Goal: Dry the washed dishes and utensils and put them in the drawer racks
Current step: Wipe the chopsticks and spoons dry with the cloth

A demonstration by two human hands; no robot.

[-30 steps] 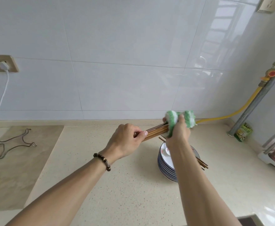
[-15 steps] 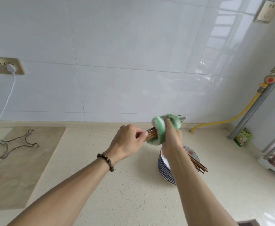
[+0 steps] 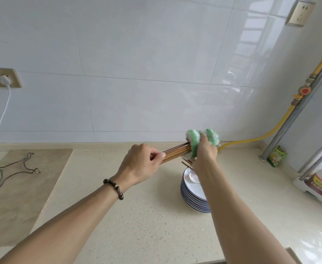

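Chopsticks, a bundle of brown wooden ones, sit at the centre of the frame, held level above the bench. Our left hand grips one end of the bundle with fingers curled round it, while our right hand clutches a green and white cloth wrapped around the other end. We judge this to be the drying step for the chopsticks. Just below the right hand, a stack of blue-rimmed plates stands on the bench with more chopsticks lying across the top. Whether those plates are already dry we cannot tell. No drawer rack shows in the frame, so putting away seems to be left for everything.
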